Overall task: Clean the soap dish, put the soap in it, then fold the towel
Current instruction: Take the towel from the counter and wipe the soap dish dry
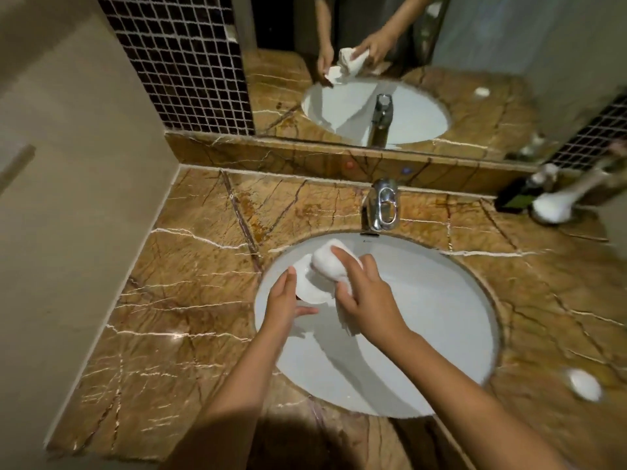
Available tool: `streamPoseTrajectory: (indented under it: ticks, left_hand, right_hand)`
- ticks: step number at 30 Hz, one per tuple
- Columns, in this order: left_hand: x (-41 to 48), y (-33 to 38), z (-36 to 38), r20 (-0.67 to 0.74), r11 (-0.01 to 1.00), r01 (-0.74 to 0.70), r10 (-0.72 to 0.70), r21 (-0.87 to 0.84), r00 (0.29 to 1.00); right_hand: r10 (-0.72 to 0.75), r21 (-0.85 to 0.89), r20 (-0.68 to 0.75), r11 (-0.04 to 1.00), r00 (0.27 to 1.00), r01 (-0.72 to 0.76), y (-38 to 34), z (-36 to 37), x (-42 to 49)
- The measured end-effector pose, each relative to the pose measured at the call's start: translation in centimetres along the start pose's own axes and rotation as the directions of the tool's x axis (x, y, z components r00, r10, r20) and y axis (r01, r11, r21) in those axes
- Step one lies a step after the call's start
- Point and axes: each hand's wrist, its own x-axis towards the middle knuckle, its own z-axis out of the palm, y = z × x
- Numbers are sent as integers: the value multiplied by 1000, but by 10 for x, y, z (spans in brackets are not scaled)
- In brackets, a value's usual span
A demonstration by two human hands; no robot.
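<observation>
Over the left half of the white sink basin [424,334], my left hand [283,300] holds a white soap dish [310,286] by its edge. My right hand [369,293] grips a bunched white towel [330,262] and presses it against the dish's upper part. A tail of the towel hangs below my right palm. A white oval soap bar [584,385] lies on the brown marble counter [190,300] to the right of the basin, apart from both hands.
A chrome faucet [381,205] stands behind the basin. At the back right are a dark bottle [519,195] and a white brush-like item [556,203]. A mirror [390,62] above the ledge reflects the hands. A beige wall [68,164] bounds the left side.
</observation>
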Motion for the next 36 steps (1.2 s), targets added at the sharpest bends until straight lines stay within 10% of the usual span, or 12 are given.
streamPoseTrajectory:
  ticks: [8, 21, 36]
  left_hand:
    - [-4, -8, 61, 106, 983, -97, 81, 155, 991]
    - [10, -13, 58, 26, 978, -158, 156, 138, 987]
    - [15, -19, 78, -154, 986, -148, 158, 75, 975]
  right_hand:
    - [142, -262, 56, 957, 988, -123, 25, -1, -5]
    - [-87, -372, 374, 898, 923, 236, 57, -54, 5]
    - [126, -80, 266, 991, 956, -108, 41, -22, 10]
